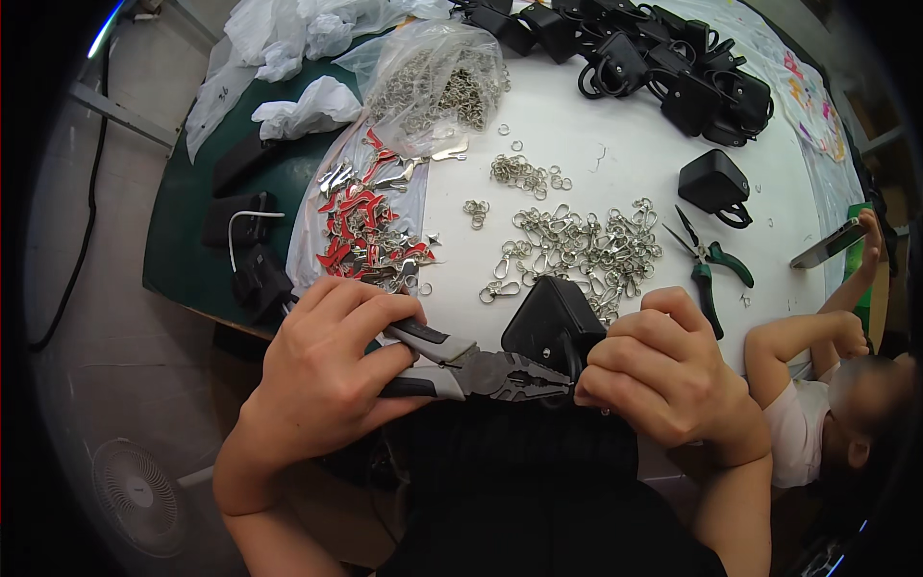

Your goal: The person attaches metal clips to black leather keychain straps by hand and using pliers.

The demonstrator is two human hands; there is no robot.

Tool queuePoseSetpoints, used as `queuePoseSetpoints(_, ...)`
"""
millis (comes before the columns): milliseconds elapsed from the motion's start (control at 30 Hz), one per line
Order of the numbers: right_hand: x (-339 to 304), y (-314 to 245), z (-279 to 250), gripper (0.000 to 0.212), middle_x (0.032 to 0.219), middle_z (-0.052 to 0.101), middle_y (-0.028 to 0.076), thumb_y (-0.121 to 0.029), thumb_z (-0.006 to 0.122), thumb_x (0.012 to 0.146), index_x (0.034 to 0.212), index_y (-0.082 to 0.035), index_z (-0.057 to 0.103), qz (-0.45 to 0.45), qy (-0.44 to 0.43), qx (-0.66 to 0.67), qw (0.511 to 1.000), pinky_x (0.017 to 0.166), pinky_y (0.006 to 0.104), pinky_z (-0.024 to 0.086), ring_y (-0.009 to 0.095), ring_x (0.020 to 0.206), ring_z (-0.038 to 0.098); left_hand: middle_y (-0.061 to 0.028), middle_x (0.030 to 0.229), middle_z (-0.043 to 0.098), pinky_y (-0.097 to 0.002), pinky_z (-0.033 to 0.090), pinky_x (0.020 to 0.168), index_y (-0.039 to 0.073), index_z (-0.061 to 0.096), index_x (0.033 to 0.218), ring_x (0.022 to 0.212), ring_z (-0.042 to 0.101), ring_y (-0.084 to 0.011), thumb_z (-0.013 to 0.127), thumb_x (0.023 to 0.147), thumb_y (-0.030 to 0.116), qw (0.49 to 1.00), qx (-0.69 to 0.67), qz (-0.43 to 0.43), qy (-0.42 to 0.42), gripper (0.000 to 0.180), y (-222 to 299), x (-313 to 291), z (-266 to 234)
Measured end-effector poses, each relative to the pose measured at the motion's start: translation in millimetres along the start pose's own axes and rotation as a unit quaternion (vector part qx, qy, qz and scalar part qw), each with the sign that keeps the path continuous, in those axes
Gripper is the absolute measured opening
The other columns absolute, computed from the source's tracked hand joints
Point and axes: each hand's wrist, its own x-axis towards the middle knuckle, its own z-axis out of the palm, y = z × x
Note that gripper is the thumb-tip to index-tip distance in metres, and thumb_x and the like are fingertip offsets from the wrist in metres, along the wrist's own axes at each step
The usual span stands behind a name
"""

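My left hand [332,361] is closed round the grey-and-black handles of a pair of pliers [500,375], whose jaws point right. At the jaw tips my right hand [663,370] is closed in a pinch; its fingers hide what they hold. A small black pouch [548,322] is just behind the jaws, close to my right fingers. Beyond it lies a pile of silver swivel clasps [586,245]. Left of them is a heap of red and silver pendants [361,231] on plastic. Small metal rings [524,175] are loose farther back.
A clear bag of metal rings [433,87] sits at the back, with many black pouches [687,82] at back right. Green-handled long-nose pliers [707,264] lie on the right near another pouch [713,185]. A child [808,413] at the right edge holds up a phone [829,242].
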Motion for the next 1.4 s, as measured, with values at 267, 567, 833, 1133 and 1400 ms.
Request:
queuePoseSetpoints(267,-36,25,-5,0.05,0.108,0.064,0.012,-0.021,0.085,0.071,0.111,0.0,0.064,0.21,0.072,0.024,0.975,0.089,0.0409,0.048,0.029,0.101,0.06,-0.008,0.097,0.066,-0.0385,0.048,0.076,0.005,0.06,0.077,0.083,0.062,-0.0272,0.087,0.053,0.024,0.998,0.006,-0.044,0.04,0.041,-8,0,13)
queuePoseSetpoints(567,-146,55,0,0.069,0.135,0.048,0.025,-0.018,0.075,0.084,0.14,0.008,0.045,0.428,-0.049,-0.206,0.879,0.106,0.0443,0.038,0.039,0.126,0.045,-0.0085,0.085,0.062,-0.0396,0.046,0.067,0.004,0.062,0.088,0.073,0.059,-0.0296,0.088,0.055,0.028,0.996,-0.001,-0.075,0.057,0.049,-14,6,13)
queuePoseSetpoints(833,-104,25,-30,0.053,0.11,0.059,0.018,-0.016,0.075,0.079,0.122,0.006,0.054,0.402,-0.023,0.07,0.912,0.083,0.0393,0.05,0.035,0.094,0.061,-0.008,0.078,0.062,-0.0392,0.046,0.064,0.005,0.065,0.087,0.07,0.06,-0.0289,0.088,0.056,0.044,0.996,0.015,-0.072,0.049,0.055,-21,4,9)
queuePoseSetpoints(1133,-39,-16,-42,0.074,0.108,0.057,0.014,-0.032,0.087,0.062,0.121,0.0,0.055,0.232,-0.071,-0.044,0.969,0.08,0.0436,0.047,0.033,0.092,0.057,-0.0064,0.072,0.061,-0.0369,0.045,0.06,0.006,0.066,0.083,0.065,0.06,-0.0268,0.089,0.058,0.048,0.996,0.011,-0.054,0.069,0.054,-21,-1,4)
queuePoseSetpoints(1400,-32,-21,-36,0.068,0.101,0.061,0.014,-0.032,0.086,0.064,0.116,0.002,0.058,0.216,-0.085,-0.044,0.972,0.07,0.0406,0.049,0.031,0.08,0.059,-0.0061,0.073,0.062,-0.0356,0.045,0.059,0.005,0.067,0.084,0.064,0.061,-0.0252,0.088,0.06,0.047,0.995,0.008,-0.041,0.088,0.054,-20,-7,6)
